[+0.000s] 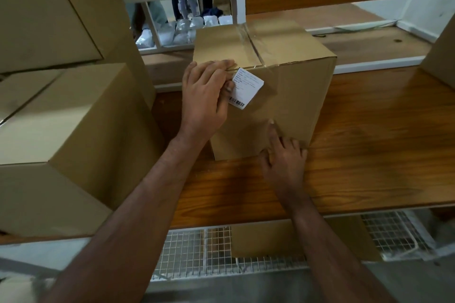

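Wooden worktop [369, 155]; a taped cardboard box [295, 96] stands toward its 12 o'clock. Left hand [206, 96], grip apart, lies over the top edge with its thumb pressing a white label [247, 87] at the front face's 10 o'clock. Right hand [283, 162], grip also apart, braces the face at 6 o'clock. Step judged: sticking the label; next, probably rubbing it flat toward 4 o'clock.

Right of the taped box [283, 96], the bare wooden shelf [381, 145] gives you room as far as a carton [443, 49] at the edge. On your left, a large carton [61, 130] stands just beside the box, leaving only a narrow gap. Stacked cartons [49, 7] rise behind it.
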A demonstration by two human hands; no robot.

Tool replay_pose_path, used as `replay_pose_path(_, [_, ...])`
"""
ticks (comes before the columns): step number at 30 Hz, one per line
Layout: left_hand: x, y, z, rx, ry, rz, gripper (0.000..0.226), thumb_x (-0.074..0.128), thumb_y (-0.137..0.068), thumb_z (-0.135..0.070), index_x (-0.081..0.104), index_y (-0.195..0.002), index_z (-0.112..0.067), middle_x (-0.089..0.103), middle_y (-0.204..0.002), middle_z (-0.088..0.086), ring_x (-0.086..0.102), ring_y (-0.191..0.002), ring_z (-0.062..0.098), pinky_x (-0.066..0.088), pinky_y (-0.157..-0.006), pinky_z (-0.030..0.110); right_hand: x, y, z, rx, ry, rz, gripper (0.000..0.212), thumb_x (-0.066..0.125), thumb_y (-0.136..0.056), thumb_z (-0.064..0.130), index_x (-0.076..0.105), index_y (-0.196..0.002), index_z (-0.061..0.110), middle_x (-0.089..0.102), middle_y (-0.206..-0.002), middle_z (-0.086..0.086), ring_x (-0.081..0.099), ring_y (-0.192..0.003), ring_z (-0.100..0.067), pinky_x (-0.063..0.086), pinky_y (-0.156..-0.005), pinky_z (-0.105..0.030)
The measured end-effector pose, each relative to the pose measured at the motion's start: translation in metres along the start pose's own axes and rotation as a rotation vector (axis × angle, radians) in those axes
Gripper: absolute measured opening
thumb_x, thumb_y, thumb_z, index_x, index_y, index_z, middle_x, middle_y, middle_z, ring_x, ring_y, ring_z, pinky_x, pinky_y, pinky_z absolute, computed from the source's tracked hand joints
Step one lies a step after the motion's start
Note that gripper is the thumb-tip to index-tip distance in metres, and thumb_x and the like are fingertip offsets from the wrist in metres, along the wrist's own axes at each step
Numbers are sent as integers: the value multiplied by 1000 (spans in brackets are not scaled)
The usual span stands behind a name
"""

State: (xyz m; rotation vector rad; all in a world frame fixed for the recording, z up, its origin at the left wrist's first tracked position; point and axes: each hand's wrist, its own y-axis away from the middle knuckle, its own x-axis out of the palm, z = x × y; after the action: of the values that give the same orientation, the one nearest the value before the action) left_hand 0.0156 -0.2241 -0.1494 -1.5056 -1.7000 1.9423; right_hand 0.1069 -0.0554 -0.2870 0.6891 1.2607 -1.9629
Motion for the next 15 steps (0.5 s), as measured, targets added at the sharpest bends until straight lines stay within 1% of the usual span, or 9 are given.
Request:
replay_pose_path(3, [-2, 0, -3, -13, -2, 21, 24, 49, -98, -20, 68, -108, -9, 64, -134, 2, 55, -125, 26, 31, -112, 55, -4, 3, 13, -127, 25, 78, 66, 49, -90, 34, 32, -154, 27, 68, -100, -3, 58, -96, -28, 37, -76, -39])
replay_pose_path(5, [-3, 0, -3, -15, 12, 46, 27, 49, -99, -23, 68, -112, -9, 63, -136, 2, 55, -126, 27, 30, -113, 56, -14, 0, 18, -108, 13, 59, 62, 48, -91, 33, 38, -151, 26, 69, -103, -3, 60, -97, -29, 39, -76, -38])
replay_pose_path(6, [-5, -1, -3, -23, 29, 51, 28, 49, -99, -23, 68, -113, -10, 63, -136, 2, 55, -127, 27, 29, -114, 56, -22, -4, 21, -71, -30, 28, 58, 48, -91, 33, 42, -148, 24, 70, -104, -4, 61, -95, -30, 42, -75, -39])
replay_pose_path(8, [-8, -1, -6, -49, 73, 54, 29, 49, -98, -24, 69, -113, -10, 63, -136, 2, 53, -129, 27, 27, -116, 54, -39, -15, 28, -25, -175, -41, 51, 45, -93, 31, 52, -142, 19, 69, -97, -4, 60, -88, -28, 47, -72, -39])
replay_pose_path(10, [-13, 2, -10, -68, 122, 46, 27, 51, -98, -23, 70, -113, -10, 63, -136, 2, 51, -132, 26, 25, -117, 53, -55, -23, 37, -42, -314, -110, 45, 46, -95, 30, 58, -135, 15, 63, -88, -1, 56, -80, -20, 47, -67, -37])
replay_pose_path(11, [-14, 4, -11, -73, 149, 35, 24, 53, -98, -21, 69, -111, -10, 63, -136, 4, 50, -132, 26, 26, -117, 54, -64, -26, 42, -51, -367, -137, 44, 46, -95, 30, 61, -132, 13, 60, -88, 2, 54, -80, -17, 48, -67, -37])
replay_pose_path(13, [-18, 11, -15, -87, 189, -3, 19, 56, -96, -19, 69, -106, -9, 62, -135, 6, 50, -131, 27, 30, -116, 51, -78, -33, 50, -56, -459, -168, 39, 49, -96, 32, 66, -124, 10, 61, -93, 3, 57, -83, -13, 53, -69, -37])
replay_pose_path(15, [-20, 18, -22, -123, 218, -25, 21, 55, -96, -22, 69, -105, -10, 64, -129, 6, 51, -127, 25, 36, -111, 48, -87, -37, 56, -47, -533, -177, 32, 53, -95, 31, 68, -116, 10, 65, -102, 1, 62, -90, -13, 57, -72, -33])
